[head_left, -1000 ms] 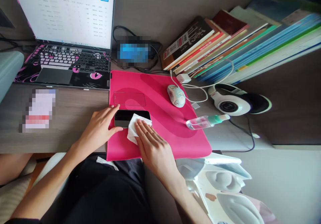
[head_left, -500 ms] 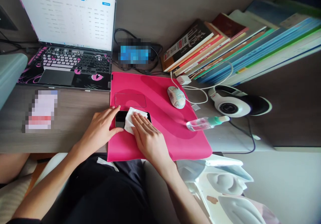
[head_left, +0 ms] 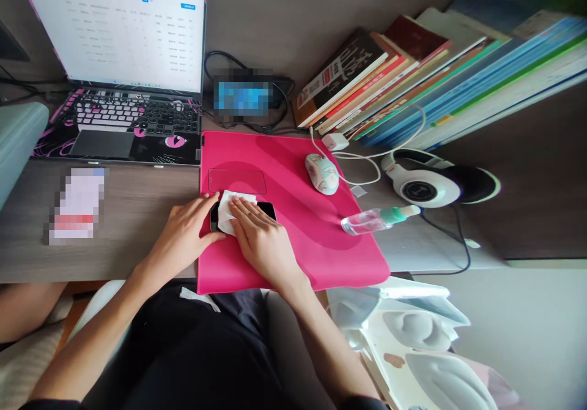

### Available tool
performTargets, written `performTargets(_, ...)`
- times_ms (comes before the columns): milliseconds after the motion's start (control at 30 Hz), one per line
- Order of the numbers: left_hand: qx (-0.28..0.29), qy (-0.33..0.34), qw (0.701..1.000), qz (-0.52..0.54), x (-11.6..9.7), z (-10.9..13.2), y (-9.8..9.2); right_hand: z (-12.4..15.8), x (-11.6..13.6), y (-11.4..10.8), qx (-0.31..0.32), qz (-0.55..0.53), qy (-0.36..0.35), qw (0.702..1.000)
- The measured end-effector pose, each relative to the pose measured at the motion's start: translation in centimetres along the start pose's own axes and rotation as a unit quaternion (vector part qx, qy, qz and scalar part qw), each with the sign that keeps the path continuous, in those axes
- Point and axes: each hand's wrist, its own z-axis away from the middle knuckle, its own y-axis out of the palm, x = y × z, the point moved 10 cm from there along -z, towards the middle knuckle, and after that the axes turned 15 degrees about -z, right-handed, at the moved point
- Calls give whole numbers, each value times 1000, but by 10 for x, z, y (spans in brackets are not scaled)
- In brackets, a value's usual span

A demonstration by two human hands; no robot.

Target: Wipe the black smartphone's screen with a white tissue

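A black smartphone (head_left: 268, 209) lies flat on a pink desk mat (head_left: 293, 263), partly covered by a folded white tissue (head_left: 226, 213). My left hand (head_left: 183, 229) grips the phone's left end, with the thumb at the near edge and the fingers at the far edge. Under the flattened fingers of my right hand (head_left: 266, 238), the tissue is pressed against the phone's screen. Just beyond the phone, a clear screen protector (head_left: 237, 181) with a dark outline rests on the mat.
A clear spray bottle (head_left: 367, 221) lies on the mat's right side, near a patterned mouse (head_left: 321, 174). White headphones (head_left: 426, 186) and a row of books (head_left: 403, 79) stand to the right. An open laptop (head_left: 132, 122) is at back left. A blurred-out item (head_left: 77, 205) lies left.
My right hand has slid the tissue left along the phone, so more of the phone's right end shows. My left hand stays in place at the left end.
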Motion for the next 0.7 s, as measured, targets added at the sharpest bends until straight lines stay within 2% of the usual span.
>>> performTargets(333, 0, -6, 1000, 20, 4, 1, 10, 38, 34, -10, 35, -22, -19, 999)
performTargets(700, 2, -9, 999, 39, 4, 1, 4, -8, 21, 15, 16, -37, -21, 999)
